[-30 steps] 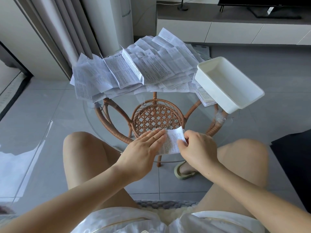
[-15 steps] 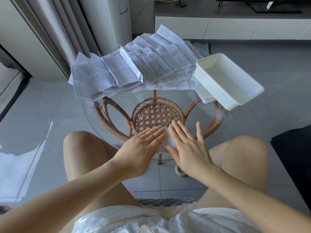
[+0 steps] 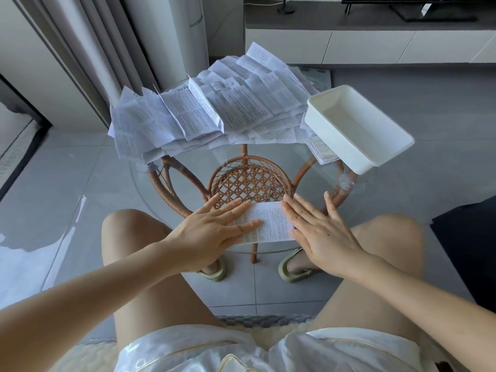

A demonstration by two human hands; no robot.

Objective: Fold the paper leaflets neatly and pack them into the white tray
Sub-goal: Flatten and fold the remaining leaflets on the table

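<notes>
Since both palms are flat, nothing is actually gripped right now. My left hand [image 3: 214, 229] presses straight fingers on the left part of the leaflet [image 3: 271, 224], and my right hand [image 3: 319, 234] is spread wide over its right edge. The leaflet lies at the near edge of the glass table [image 3: 139, 183], just past my knees.

Main worry is that glass is slick. If I push unevenly, the paper could skate sideways and the crease would come out crooked. It could also slide off the near edge into my lap. I honestly can't tell whether the edges line up under my hands, so the fold might already be off.

Further back, the pile [image 3: 214, 116] of unfolded leaflets hangs over the far left rim. One careless tug could send a bunch of them to the floor.

The tray [image 3: 332, 140] looks sketchy too. It's at the far right, partly resting on loose sheets and sticking out over the table edge. If I drop folded ones into the outer end, it could tip off.
</notes>
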